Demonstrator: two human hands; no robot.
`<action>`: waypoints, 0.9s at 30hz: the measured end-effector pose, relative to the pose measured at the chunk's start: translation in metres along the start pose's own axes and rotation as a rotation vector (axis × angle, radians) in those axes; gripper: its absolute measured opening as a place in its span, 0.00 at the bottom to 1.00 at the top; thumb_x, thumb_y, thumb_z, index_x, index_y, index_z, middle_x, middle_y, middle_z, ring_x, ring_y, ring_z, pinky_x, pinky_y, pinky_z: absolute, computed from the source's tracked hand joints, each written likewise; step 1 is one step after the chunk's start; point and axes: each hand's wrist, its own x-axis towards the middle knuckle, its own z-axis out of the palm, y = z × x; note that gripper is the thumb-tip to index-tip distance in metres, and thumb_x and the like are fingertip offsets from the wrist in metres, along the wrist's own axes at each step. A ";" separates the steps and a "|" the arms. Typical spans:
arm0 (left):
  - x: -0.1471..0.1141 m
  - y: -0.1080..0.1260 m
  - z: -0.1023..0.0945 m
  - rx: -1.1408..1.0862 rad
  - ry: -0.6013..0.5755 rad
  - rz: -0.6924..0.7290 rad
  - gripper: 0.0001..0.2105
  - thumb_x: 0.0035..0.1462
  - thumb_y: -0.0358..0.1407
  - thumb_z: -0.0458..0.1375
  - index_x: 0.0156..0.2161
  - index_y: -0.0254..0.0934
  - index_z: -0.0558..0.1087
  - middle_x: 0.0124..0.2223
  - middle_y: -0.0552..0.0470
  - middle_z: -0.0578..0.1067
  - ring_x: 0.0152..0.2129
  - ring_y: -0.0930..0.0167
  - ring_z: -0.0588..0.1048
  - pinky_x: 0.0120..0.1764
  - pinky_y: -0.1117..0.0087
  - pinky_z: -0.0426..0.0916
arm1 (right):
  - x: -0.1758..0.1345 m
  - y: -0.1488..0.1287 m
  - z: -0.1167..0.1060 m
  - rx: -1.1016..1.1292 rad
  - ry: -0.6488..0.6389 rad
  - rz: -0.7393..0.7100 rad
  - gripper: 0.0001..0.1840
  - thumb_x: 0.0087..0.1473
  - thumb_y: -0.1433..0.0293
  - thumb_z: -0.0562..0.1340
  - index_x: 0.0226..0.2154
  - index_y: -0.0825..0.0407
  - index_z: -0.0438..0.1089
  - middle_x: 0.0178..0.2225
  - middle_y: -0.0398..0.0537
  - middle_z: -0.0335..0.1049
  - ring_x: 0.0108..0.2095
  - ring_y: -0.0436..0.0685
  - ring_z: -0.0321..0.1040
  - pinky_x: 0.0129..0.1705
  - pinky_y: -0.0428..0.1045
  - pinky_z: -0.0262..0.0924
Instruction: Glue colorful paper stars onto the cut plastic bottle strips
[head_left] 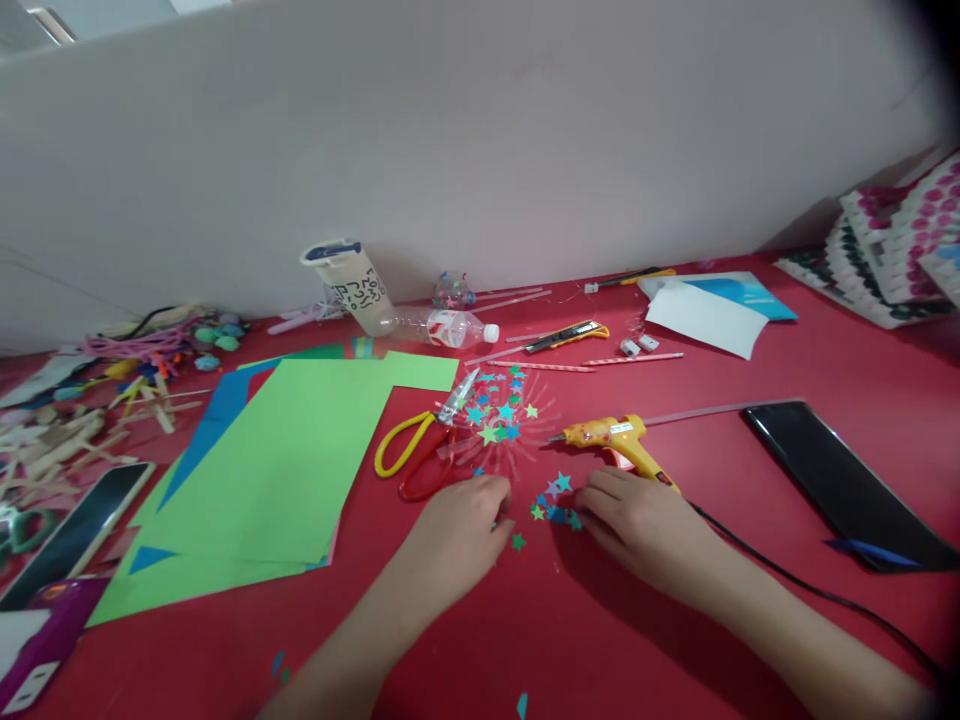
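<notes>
Craft table (480,640), stars (553,490), glue gun (607,434)

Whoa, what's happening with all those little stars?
A person is handling small stars on a red table. The right hand is beside a loose cluster of stars; the left hand seems to have a teal bit at its fingertips. More stars sit on a clear fringed piece, between scissors and a yellow glue gun.
</notes>
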 end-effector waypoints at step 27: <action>0.002 0.012 0.006 -0.070 -0.124 0.204 0.16 0.59 0.31 0.47 0.50 0.45 0.69 0.40 0.51 0.78 0.36 0.67 0.76 0.38 0.70 0.66 | -0.002 -0.001 0.001 0.062 0.001 -0.026 0.07 0.51 0.78 0.56 0.31 0.51 0.65 0.31 0.43 0.67 0.33 0.54 0.63 0.33 0.48 0.50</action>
